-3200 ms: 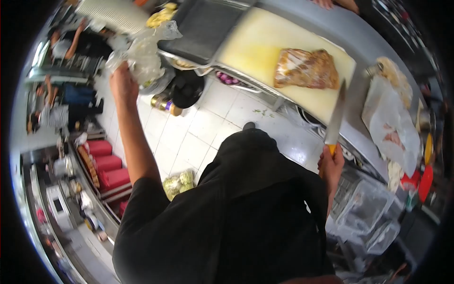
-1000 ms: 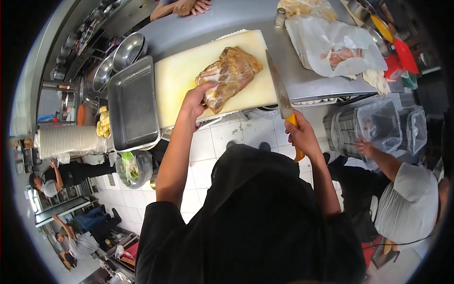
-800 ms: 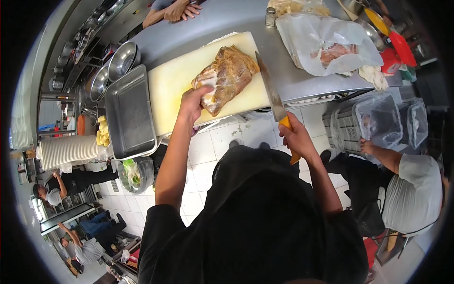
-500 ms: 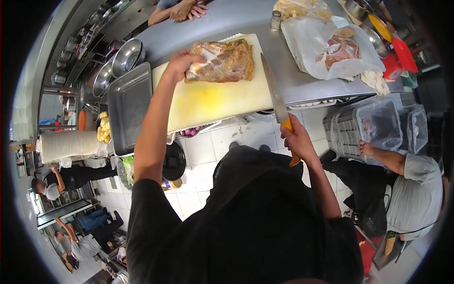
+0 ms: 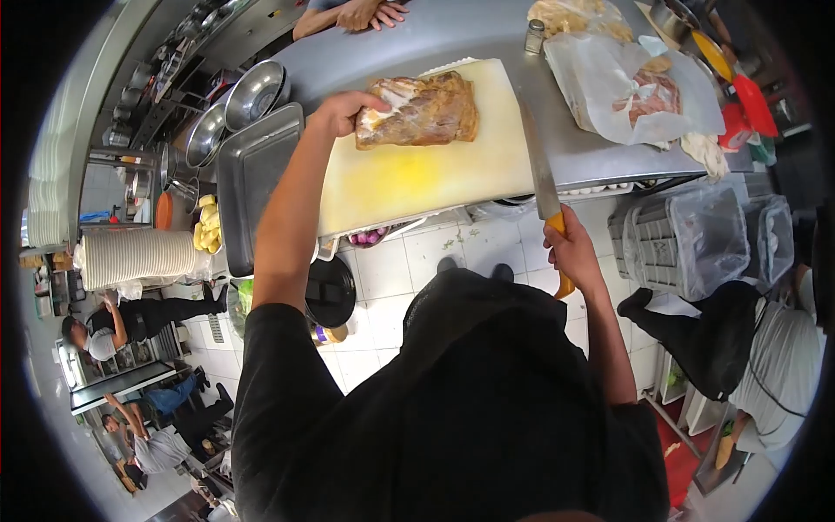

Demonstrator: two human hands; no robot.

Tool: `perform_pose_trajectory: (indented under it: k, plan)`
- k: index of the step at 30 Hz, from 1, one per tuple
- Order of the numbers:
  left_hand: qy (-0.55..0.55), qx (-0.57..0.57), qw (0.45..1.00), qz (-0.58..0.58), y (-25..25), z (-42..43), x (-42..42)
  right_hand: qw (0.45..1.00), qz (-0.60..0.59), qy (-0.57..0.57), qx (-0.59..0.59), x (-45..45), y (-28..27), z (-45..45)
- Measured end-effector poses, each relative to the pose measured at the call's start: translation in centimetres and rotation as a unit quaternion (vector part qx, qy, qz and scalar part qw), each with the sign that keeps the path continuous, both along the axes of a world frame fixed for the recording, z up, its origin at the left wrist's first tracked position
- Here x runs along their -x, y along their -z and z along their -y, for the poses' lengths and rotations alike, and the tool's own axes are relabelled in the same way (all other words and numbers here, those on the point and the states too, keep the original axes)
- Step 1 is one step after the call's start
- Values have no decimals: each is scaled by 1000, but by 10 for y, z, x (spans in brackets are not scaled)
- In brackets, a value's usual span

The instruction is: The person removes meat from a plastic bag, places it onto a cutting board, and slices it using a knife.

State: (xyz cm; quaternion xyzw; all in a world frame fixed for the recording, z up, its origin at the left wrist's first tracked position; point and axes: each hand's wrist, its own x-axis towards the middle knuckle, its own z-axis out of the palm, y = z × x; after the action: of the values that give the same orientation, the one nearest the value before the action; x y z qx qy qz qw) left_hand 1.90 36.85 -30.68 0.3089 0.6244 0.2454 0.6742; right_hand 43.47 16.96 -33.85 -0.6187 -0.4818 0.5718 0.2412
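A slab of browned meat (image 5: 422, 109) lies on a pale cutting board (image 5: 470, 178) stained yellow near its middle. My left hand (image 5: 346, 110) grips the meat's left end, thumb on top; the fingers underneath are partly hidden. In my right hand (image 5: 570, 245) is the orange handle of a long knife (image 5: 541, 170), its blade pointing away from me along the board's right edge, apart from the meat. Left of the board is a dark metal tray (image 5: 239, 174), partly behind my left arm.
Steel bowls (image 5: 254, 94) stand behind the tray. Wrapped meat (image 5: 648, 96) and a glass shaker (image 5: 534, 36) are on the steel counter (image 5: 461, 30). Another person's hands (image 5: 372, 13) rest at its far edge. One co-worker (image 5: 774, 365) is at right near plastic-lined crates (image 5: 687, 239); others are at far left.
Since the earlier frames, the meat has been turned and shifted toward the board's far side, with my left hand following. My right hand still holds the knife. The co-worker at right has moved away from the crates.
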Motion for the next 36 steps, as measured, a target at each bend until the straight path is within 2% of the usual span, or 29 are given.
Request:
perform_pose_trajectory:
  k: [5,10,13,14,17,18,20,23,27,29,34,36]
  plan:
    - [-21,-16,994,107,10,31,-2,1000,3,11,-12,4,1,3]
    - [-72,10,987,144,37,40,-11,1000,4,23,-19,9,-4,4]
    - [-114,18,985,126,33,37,-20,999,14,27,-24,11,-4,8]
    - [-98,9,987,124,26,33,-22,999,18,29,-20,12,-7,7]
    - [-8,-96,995,16,19,-8,-20,999,17,40,-23,16,-8,7]
    - [5,-155,987,-43,3,-8,-30,998,15,47,-27,17,-8,8]
    - [35,-268,950,-159,-29,-8,-53,998,21,44,-32,19,-6,8]
    - [118,-408,867,-261,-49,12,-67,998,33,46,-39,20,-3,11]
    - [158,-577,719,-354,-48,76,-61,994,57,60,-78,21,16,14]
    - [179,-612,667,-386,-39,112,-50,992,73,49,-92,19,22,14]
    - [119,-602,666,-424,41,183,-36,989,109,43,-87,24,11,14]
    - [133,-592,658,-447,45,189,-46,988,126,40,-75,25,6,15]
